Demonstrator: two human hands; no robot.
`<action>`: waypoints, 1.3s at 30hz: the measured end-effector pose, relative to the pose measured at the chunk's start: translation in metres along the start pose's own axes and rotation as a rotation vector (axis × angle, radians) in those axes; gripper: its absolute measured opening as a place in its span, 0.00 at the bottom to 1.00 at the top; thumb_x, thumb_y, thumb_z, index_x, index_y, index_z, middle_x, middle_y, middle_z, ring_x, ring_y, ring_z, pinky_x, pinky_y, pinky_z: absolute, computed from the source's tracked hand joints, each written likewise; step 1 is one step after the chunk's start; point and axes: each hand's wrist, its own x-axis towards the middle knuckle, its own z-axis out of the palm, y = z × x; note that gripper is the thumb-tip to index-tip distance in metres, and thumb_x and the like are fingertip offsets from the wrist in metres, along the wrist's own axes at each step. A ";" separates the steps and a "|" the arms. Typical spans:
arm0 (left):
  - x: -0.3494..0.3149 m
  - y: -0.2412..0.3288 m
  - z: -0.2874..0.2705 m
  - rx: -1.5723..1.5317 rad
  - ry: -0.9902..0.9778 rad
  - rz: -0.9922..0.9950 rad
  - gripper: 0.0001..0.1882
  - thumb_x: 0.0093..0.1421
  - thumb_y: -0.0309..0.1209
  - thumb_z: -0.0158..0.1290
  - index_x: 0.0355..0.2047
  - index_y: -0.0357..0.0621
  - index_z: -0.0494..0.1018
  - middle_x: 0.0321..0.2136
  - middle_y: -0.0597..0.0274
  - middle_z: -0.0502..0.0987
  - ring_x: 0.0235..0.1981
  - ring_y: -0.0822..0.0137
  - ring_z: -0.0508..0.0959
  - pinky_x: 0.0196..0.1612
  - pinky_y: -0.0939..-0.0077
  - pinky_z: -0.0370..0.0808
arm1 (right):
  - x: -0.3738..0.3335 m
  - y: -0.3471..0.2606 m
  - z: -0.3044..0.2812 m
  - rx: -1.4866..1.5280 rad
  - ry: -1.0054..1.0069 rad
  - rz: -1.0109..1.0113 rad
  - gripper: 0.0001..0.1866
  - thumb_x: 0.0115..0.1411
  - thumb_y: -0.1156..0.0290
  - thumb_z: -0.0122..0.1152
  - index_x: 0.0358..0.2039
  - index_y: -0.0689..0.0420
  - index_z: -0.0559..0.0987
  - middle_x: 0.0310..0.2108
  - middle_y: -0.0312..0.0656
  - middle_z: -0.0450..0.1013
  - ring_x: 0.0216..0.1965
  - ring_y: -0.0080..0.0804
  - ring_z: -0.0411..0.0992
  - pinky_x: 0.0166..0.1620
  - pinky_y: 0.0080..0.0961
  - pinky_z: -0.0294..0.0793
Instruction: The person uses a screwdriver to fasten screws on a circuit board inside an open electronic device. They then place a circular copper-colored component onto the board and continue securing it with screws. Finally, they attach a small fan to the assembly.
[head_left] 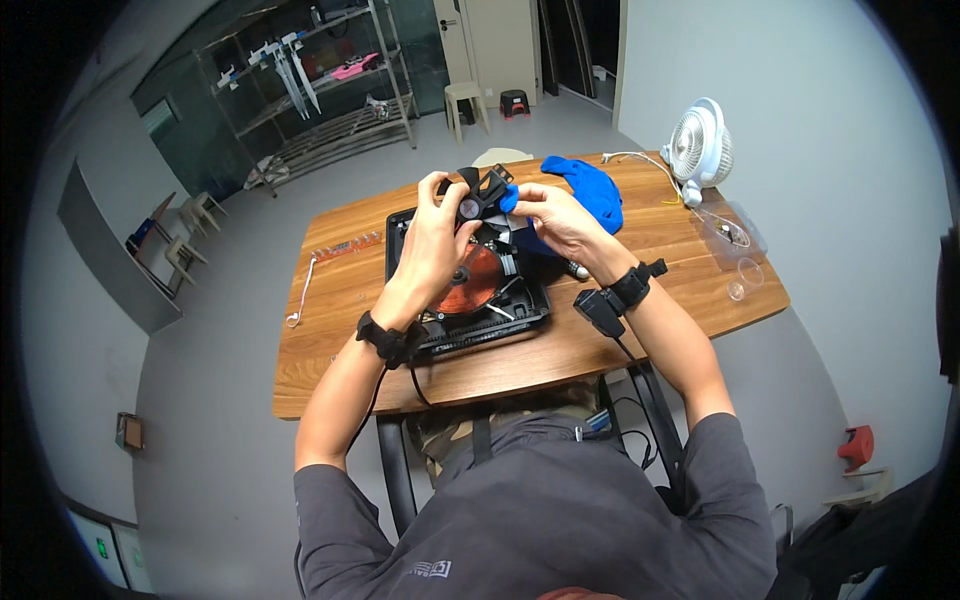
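My left hand (pixel 432 240) grips a small black cooling fan (pixel 470 209) by its frame, lifted above the table with its round hub towards me. Beside it my right hand (pixel 560 222) is closed, pinching a bit of blue cloth (pixel 510 199) against the fan's right side. Under both hands lies an opened black appliance housing (pixel 480 338), with a round copper coil (pixel 472 283) inside it. Dark parts and loose wires surround the coil. My left hand and forearm hide part of the housing's left side.
On the wooden table (pixel 330 345), a larger blue cloth (pixel 597 192) lies beyond my right hand. A white desk fan (pixel 698 150) stands at the far right corner, near a clear plastic tray (pixel 735 240). An orange strip (pixel 345 248) with a white cable lies left.
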 end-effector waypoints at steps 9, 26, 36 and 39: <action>-0.004 0.003 0.004 0.103 0.022 0.029 0.27 0.55 0.21 0.67 0.55 0.41 0.70 0.63 0.41 0.63 0.45 0.39 0.81 0.48 0.52 0.81 | -0.003 0.014 0.014 -0.330 0.161 -0.116 0.15 0.62 0.79 0.65 0.50 0.65 0.79 0.41 0.38 0.79 0.41 0.23 0.78 0.45 0.19 0.81; -0.007 0.001 0.010 0.002 0.007 0.055 0.27 0.58 0.19 0.64 0.57 0.40 0.68 0.62 0.38 0.63 0.47 0.33 0.79 0.47 0.50 0.80 | 0.002 -0.002 -0.007 -0.627 -0.136 -0.072 0.17 0.66 0.67 0.65 0.52 0.62 0.83 0.34 0.31 0.77 0.31 0.15 0.69 0.36 0.15 0.70; -0.009 -0.009 0.010 0.023 -0.036 0.022 0.31 0.55 0.23 0.69 0.59 0.45 0.71 0.61 0.42 0.66 0.52 0.38 0.79 0.52 0.54 0.80 | 0.006 0.018 -0.001 -0.855 0.057 -0.205 0.15 0.64 0.67 0.64 0.42 0.68 0.85 0.25 0.38 0.78 0.27 0.21 0.74 0.33 0.23 0.73; -0.009 -0.011 0.009 0.009 -0.041 0.028 0.30 0.54 0.23 0.69 0.58 0.43 0.73 0.61 0.43 0.67 0.51 0.41 0.79 0.52 0.56 0.80 | 0.006 0.016 -0.002 -0.913 0.104 -0.194 0.15 0.63 0.67 0.65 0.42 0.66 0.85 0.25 0.37 0.78 0.27 0.21 0.74 0.33 0.23 0.74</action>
